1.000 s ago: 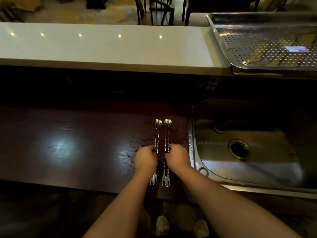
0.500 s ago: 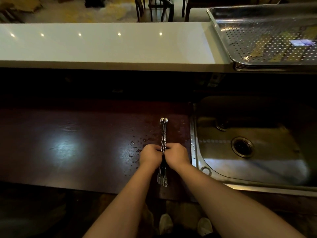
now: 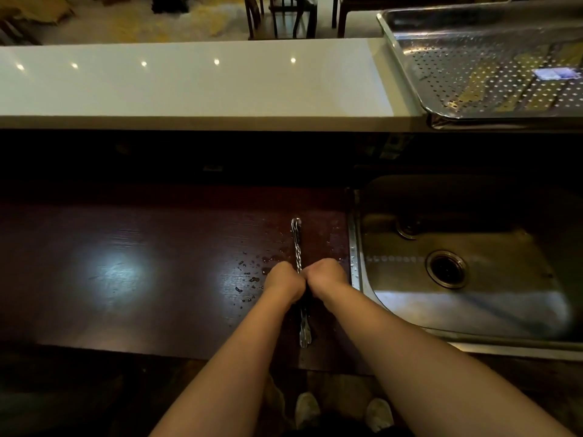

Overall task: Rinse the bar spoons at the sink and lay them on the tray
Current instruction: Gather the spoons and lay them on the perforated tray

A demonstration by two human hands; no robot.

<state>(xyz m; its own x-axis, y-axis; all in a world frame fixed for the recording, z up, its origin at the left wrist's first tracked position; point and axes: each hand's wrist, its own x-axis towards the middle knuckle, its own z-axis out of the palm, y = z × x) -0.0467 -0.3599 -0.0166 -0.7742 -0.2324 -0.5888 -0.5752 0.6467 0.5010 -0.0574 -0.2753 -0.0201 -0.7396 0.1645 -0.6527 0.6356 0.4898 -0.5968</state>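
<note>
Two twisted-stem bar spoons (image 3: pixel 297 244) lie pressed together on the dark wooden counter (image 3: pixel 126 272), bowls pointing away, fork ends toward me near the front edge. My left hand (image 3: pixel 284 282) and my right hand (image 3: pixel 325 277) meet knuckle to knuckle over the middle of the stems, fingers curled round them. The steel sink (image 3: pixel 473 294) sits just right of my right hand. A perforated steel tray (image 3: pixel 410 67) rests on the raised white ledge at the far right.
Water droplets (image 3: pixel 252 272) spot the wood left of the spoons. A white raised bar top (image 3: pixel 189 83) runs across the back. Chairs stand beyond it. My shoes show below the counter's front edge.
The two spoons lay a little apart, one under each hand; my hands have slid inward and brought them together into one bundle.
</note>
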